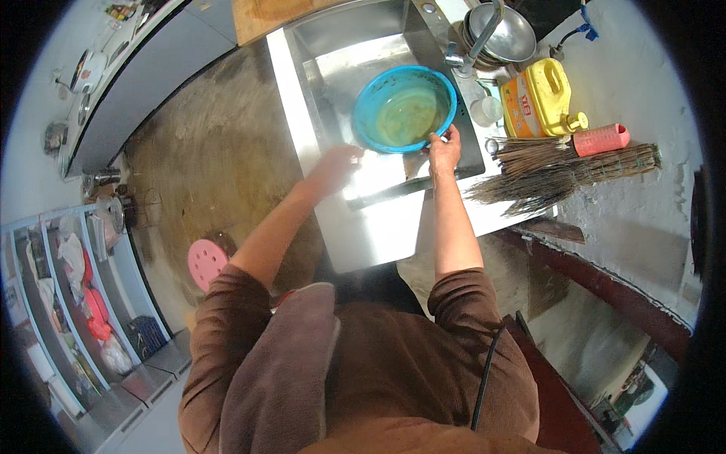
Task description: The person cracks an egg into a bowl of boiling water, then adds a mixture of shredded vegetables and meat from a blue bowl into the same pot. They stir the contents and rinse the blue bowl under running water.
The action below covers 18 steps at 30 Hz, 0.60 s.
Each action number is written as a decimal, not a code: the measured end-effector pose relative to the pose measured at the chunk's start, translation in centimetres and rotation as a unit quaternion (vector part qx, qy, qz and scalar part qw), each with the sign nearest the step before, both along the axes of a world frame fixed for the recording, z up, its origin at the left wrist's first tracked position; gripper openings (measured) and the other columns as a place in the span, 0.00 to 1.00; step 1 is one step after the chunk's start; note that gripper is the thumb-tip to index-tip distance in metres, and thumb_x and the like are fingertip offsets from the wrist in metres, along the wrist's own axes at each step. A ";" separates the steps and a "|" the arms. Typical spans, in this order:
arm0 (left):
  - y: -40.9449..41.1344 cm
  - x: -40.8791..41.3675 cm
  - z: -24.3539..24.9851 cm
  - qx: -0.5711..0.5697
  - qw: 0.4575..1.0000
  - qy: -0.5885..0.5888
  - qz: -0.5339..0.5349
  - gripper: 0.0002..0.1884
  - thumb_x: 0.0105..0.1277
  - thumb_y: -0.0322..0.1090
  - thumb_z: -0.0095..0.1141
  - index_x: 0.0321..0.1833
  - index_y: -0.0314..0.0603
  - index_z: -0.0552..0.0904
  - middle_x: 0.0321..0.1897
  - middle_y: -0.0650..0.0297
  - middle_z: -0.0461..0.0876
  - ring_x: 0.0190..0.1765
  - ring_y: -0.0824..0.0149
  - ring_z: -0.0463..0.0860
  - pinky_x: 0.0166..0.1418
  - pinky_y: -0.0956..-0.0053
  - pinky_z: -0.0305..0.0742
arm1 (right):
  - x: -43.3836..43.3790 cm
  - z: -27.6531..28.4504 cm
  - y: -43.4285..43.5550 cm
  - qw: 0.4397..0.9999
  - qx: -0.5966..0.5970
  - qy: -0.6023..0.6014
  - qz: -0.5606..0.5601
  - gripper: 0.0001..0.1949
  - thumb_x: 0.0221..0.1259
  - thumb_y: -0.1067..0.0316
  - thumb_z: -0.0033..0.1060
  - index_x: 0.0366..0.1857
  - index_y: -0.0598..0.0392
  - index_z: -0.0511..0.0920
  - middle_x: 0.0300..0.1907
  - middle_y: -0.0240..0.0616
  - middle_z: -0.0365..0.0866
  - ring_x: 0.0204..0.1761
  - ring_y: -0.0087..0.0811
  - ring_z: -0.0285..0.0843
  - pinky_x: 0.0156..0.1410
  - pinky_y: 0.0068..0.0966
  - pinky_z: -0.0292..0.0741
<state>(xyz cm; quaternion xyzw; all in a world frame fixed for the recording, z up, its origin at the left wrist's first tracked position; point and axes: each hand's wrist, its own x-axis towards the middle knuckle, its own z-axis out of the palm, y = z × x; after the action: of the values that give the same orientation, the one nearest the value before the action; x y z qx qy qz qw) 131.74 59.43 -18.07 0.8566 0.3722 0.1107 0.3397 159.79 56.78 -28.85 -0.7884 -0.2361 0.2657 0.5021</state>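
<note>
A blue plastic basin (363,122) stands in the stainless steel sink (317,79), with cloudy greenish water (411,113) in its bottom. Dark specks cling to the basin's inner wall. My right hand (444,152) grips the basin's near right rim, fingers over the edge. My left hand (342,162) is blurred by motion over the near left part of the sink, apart from the basin. Whether its fingers hold anything cannot be made out.
Right of the sink are a faucet (479,48), stacked metal bowls (507,34), a yellow detergent jug (550,96) and twig brushes (567,170) against the wall. A pink stool (207,264) stands on the floor at left, near a shelving rack (91,227).
</note>
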 end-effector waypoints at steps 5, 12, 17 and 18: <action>2.3 5.3 -5.1 0.172 0.983 0.058 -0.028 0.17 0.59 0.33 0.59 0.51 0.38 0.81 0.45 0.51 0.81 0.53 0.51 0.78 0.57 0.61 0.73 | 0.5 0.1 0.9 0.999 0.022 0.032 0.020 0.25 0.58 0.75 0.61 0.63 0.58 0.70 0.57 0.42 0.73 0.49 0.37 0.80 0.38 0.33 0.86; 4.6 8.3 -7.3 0.106 0.962 0.205 -0.146 0.11 0.61 0.34 0.56 0.45 0.38 0.82 0.45 0.55 0.82 0.56 0.48 0.76 0.58 0.57 0.76 | -4.8 6.9 -0.5 0.986 0.077 0.133 -0.060 0.37 0.58 0.66 0.68 0.70 0.64 0.59 0.68 0.50 0.62 0.60 0.44 0.74 0.53 0.41 0.82; 3.5 8.1 -6.0 0.026 0.990 0.068 -0.122 0.10 0.61 0.32 0.55 0.42 0.38 0.83 0.42 0.53 0.83 0.56 0.49 0.77 0.58 0.57 0.76 | -10.6 6.1 -0.8 0.924 0.040 0.374 -0.072 0.48 0.56 0.56 0.70 0.73 0.64 0.47 0.65 0.59 0.61 0.63 0.49 0.68 0.57 0.46 0.76; 3.5 8.1 -6.5 0.021 0.992 0.054 -0.116 0.11 0.61 0.34 0.56 0.44 0.39 0.84 0.43 0.51 0.83 0.55 0.48 0.77 0.60 0.59 0.75 | -11.2 6.0 -0.5 0.915 0.061 0.389 -0.090 0.42 0.59 0.59 0.66 0.71 0.64 0.51 0.62 0.58 0.65 0.60 0.48 0.72 0.53 0.45 0.78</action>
<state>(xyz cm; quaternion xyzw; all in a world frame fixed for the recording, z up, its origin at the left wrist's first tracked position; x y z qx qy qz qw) 139.88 62.96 -24.59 0.9056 0.2857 0.0313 0.3119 148.60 56.28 -22.89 -0.6085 0.0339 0.4900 0.6233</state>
